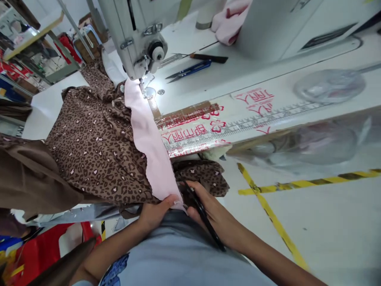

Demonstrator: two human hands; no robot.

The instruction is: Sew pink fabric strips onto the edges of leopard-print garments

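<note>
My left hand (156, 214) pinches the lower end of a pink fabric strip (149, 143) that runs from the sewing machine needle (143, 85) down to my lap. The strip lies along the edge of a brown leopard-print fabric (95, 147) bunched on the table's left. My right hand (214, 216) is closed on a black thread snip (202, 212), its tip at the strip's end, close to my left thumb. Both hands rest against my grey shirt.
A white sewing machine (139, 35) stands on the white table (244, 75). Blue snips (190, 69) and a black-handled tool (208, 58) lie behind the needle. A taped printed ruler (220, 123) runs along the table edge. Yellow-black tape (276, 222) marks the floor. Plain brown cloth (26, 174) lies left.
</note>
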